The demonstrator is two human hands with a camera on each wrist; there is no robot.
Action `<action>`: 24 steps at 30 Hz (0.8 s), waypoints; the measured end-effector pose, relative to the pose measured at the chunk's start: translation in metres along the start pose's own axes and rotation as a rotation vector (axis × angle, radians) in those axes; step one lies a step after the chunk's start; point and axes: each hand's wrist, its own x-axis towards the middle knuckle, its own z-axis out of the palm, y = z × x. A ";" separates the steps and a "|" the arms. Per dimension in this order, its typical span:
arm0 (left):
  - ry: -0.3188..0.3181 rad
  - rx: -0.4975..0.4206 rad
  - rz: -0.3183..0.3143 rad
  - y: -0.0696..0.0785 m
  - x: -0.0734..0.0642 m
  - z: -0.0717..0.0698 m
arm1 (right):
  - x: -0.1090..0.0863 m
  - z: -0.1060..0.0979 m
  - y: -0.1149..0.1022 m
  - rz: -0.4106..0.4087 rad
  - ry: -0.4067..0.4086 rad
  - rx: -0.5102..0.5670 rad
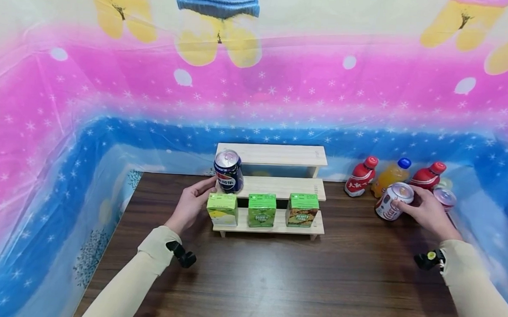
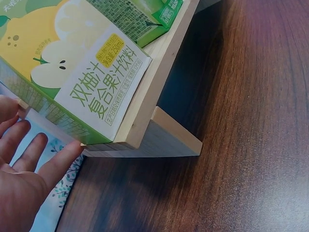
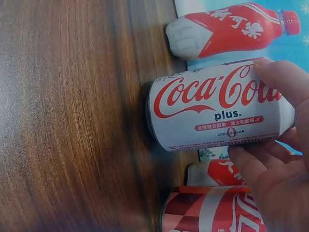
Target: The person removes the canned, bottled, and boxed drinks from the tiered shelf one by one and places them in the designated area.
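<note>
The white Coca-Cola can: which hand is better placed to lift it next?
Probably the right hand: it grips the white Coca-Cola can. The left hand is well across the table, beside the dark blue can.

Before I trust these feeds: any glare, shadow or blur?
Head: pale glare in the foreground of the dark-brown wooden table; left wrist: dark shadow under the pale wooden tiered shelf, large print readable on the green-and-yellow juice carton; right wrist: red lettering sharp on the white metal cola can, table shadowed near its base.
</note>
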 end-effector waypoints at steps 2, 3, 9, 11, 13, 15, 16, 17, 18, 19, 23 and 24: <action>-0.002 0.000 0.003 -0.001 0.000 0.000 | -0.001 0.000 0.001 0.007 -0.006 0.008; -0.003 0.001 0.005 -0.001 0.000 0.000 | -0.001 0.000 0.001 0.009 -0.007 0.010; -0.005 0.002 0.015 0.000 0.001 0.000 | -0.002 -0.003 0.002 0.030 -0.017 0.001; -0.003 0.002 0.016 0.000 0.001 0.001 | -0.003 -0.005 0.002 0.036 -0.012 0.011; -0.005 -0.001 0.014 0.000 0.001 0.000 | -0.003 -0.007 0.003 0.041 -0.007 0.030; -0.008 -0.006 0.009 0.000 0.000 0.000 | -0.004 -0.008 0.003 0.044 -0.012 0.063; -0.008 -0.010 0.004 0.000 0.000 0.000 | -0.004 -0.009 0.003 0.044 -0.015 0.077; -0.009 -0.014 0.000 0.000 0.000 0.000 | -0.004 -0.009 0.003 0.044 -0.020 0.085; -0.011 -0.016 -0.004 0.000 0.000 0.000 | -0.005 -0.009 0.003 0.042 -0.023 0.086; -0.010 -0.016 -0.005 0.000 0.000 0.000 | -0.005 -0.010 0.003 0.040 -0.027 0.085; -0.007 -0.021 -0.008 0.000 0.000 0.001 | -0.005 -0.012 0.001 0.029 -0.031 0.084; -0.007 -0.022 -0.008 0.000 0.000 0.001 | -0.005 -0.013 0.001 0.025 -0.033 0.083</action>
